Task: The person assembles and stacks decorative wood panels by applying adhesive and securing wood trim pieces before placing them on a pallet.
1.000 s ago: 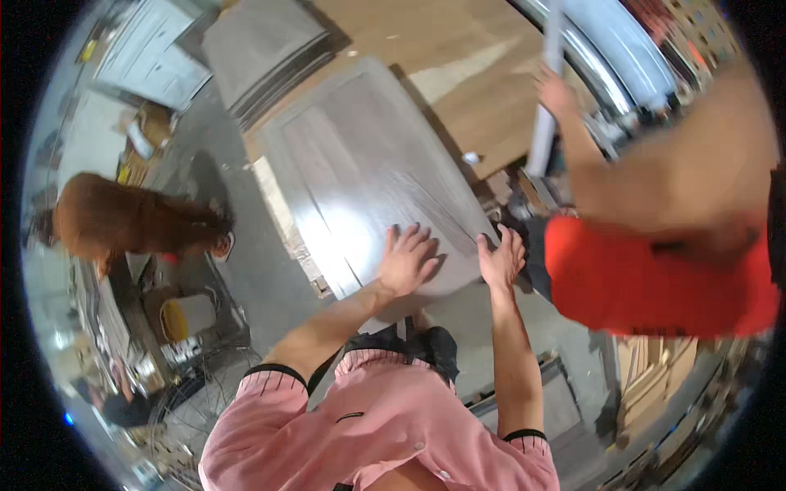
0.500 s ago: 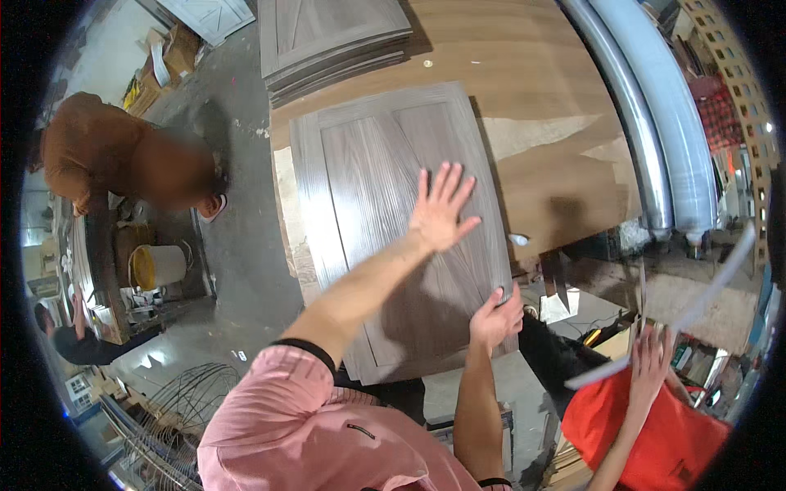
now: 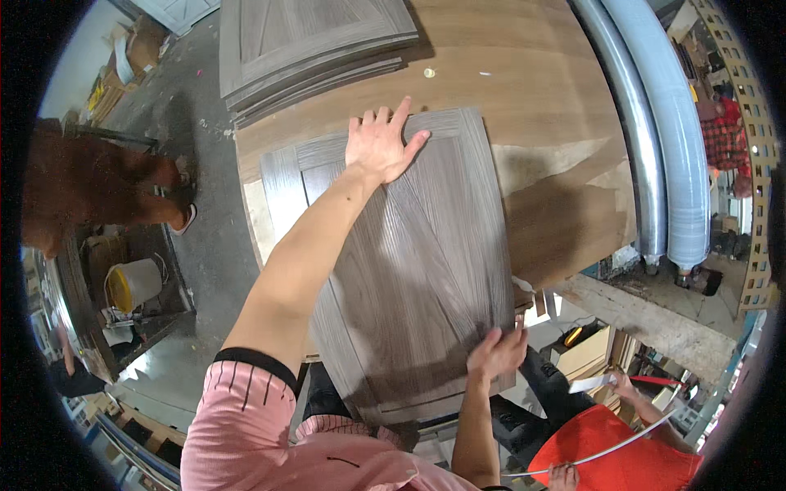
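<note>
A grey-brown wood-grain door panel (image 3: 434, 245) lies on the table in front of me, with a raised frame and a slanting bar across its face. My left hand (image 3: 378, 147) is spread on its far end, palm down and fingers apart, holding nothing. At the panel's near right edge is my right hand (image 3: 498, 353), its thumb raised over the face. Motion smears those fingers, so whether they grip the edge is unclear. Behind the panel, to the left, a stack of similar panels (image 3: 319, 45) rests on the table.
The brown tabletop (image 3: 508, 90) extends behind the panel. Long wrapped rolls (image 3: 663, 123) line its right side. Close on my right, a person in red (image 3: 614, 450) handles white strips. Another person in brown (image 3: 90, 192) stands at left near a white bucket (image 3: 135, 285).
My left hand has slid from the panel's middle to its far end. My right hand has moved slightly nearer me along the edge. The person in brown has straightened up.
</note>
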`<state>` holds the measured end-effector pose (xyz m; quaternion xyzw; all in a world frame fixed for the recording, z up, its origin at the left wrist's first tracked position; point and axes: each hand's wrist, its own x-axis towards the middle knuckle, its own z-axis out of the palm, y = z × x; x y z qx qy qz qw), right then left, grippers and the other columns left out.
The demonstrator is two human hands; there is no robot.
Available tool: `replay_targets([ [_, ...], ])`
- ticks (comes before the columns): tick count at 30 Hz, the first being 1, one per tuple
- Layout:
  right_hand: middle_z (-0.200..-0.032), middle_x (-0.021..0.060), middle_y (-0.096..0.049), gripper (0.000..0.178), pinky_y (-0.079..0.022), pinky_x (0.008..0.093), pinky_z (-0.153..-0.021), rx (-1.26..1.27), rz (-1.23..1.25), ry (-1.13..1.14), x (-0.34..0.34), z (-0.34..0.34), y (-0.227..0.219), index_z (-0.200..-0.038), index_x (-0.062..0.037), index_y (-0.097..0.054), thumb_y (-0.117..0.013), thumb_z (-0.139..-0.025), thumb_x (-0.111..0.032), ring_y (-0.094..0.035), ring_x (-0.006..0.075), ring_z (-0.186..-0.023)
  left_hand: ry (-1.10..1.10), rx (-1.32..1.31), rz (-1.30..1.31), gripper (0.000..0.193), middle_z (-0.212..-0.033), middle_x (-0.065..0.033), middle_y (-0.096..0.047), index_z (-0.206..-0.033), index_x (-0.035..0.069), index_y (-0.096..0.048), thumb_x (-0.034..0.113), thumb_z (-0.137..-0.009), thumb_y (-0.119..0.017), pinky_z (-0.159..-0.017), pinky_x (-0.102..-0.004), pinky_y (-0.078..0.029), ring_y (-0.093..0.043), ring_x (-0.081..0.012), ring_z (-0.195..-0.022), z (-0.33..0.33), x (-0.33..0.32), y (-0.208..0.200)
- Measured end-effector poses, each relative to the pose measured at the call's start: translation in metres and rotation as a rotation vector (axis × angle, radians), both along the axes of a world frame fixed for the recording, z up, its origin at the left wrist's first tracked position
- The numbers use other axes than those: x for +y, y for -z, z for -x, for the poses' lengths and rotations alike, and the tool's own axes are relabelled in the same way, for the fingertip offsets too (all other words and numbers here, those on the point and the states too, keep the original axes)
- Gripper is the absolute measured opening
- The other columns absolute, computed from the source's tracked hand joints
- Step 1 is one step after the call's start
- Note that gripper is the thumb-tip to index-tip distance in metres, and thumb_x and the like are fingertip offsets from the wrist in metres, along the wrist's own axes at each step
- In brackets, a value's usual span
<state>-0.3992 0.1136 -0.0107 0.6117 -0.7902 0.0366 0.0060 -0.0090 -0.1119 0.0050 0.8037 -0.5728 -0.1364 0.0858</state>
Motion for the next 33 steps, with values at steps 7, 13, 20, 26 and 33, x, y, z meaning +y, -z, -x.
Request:
replay_targets([
  [7,-0.153,0.0219,-0.036,0.065,-0.016,0.0736,-0.112,-0.147,0.083,-0.523,-0.150,-0.201,-0.006,-0.146,-0.0155,-0.047,-0.056,-0.093,-0.052,-0.029,0.0441,-0.144,0.033,-0.112,0.004,0.067,-0.131,-0.0168,-0.059,-0.136,0.011,-0.054,0.063,-0.097,-0.039,-0.104,-0.0521,-0.037,-0.054,-0.0345,-0.124,0.009,-0.003,0.007],
  [13,-0.154,0.0218,-0.036,0.063,-0.009,0.0706,-0.115,-0.227,0.018,-0.419,-0.109,-0.143,-0.014,-0.147,-0.0125,-0.045,-0.054,-0.095,-0.046,-0.024,0.0432,-0.146,0.072,-0.162,0.006,0.068,-0.138,-0.0153,-0.056,-0.140,0.014,-0.052,0.064,-0.097,-0.038,-0.110,-0.0539,-0.034,-0.051,-0.0355,-0.130,-0.008,-0.004,0.015],
  [20,-0.155,0.0192,-0.031,0.059,-0.003,0.0645,-0.118,-0.012,0.021,0.137,0.042,0.078,0.002,-0.149,-0.0137,-0.041,-0.050,-0.099,-0.043,-0.021,0.0415,-0.148,0.047,-0.190,-0.006,0.067,-0.150,-0.0108,-0.047,-0.150,0.025,-0.043,0.066,-0.098,-0.034,-0.118,-0.0538,-0.024,-0.040,-0.0337,-0.140,0.007,-0.012,0.023],
  [26,-0.153,0.0162,-0.036,0.059,-0.012,0.0599,-0.118,-0.221,0.035,0.255,0.047,0.080,-0.007,-0.149,-0.0145,-0.041,-0.052,-0.098,-0.042,-0.026,0.0380,-0.146,-0.008,-0.388,0.077,0.067,-0.157,-0.0090,-0.037,-0.153,0.022,-0.037,0.063,-0.100,-0.030,-0.120,-0.0610,-0.013,-0.027,-0.0311,-0.149,-0.006,-0.006,0.031],
  [33,-0.116,0.0139,-0.068,0.037,-0.044,0.0423,-0.099,-0.637,0.090,0.248,0.059,0.093,-0.009,-0.120,-0.0108,-0.067,-0.066,-0.091,-0.034,-0.061,0.0346,-0.111,0.069,-0.205,0.209,0.066,-0.163,-0.0166,-0.025,-0.157,0.014,-0.026,0.050,-0.103,-0.037,-0.120,-0.0622,-0.009,-0.018,-0.0367,-0.151,0.051,0.108,0.033],
])
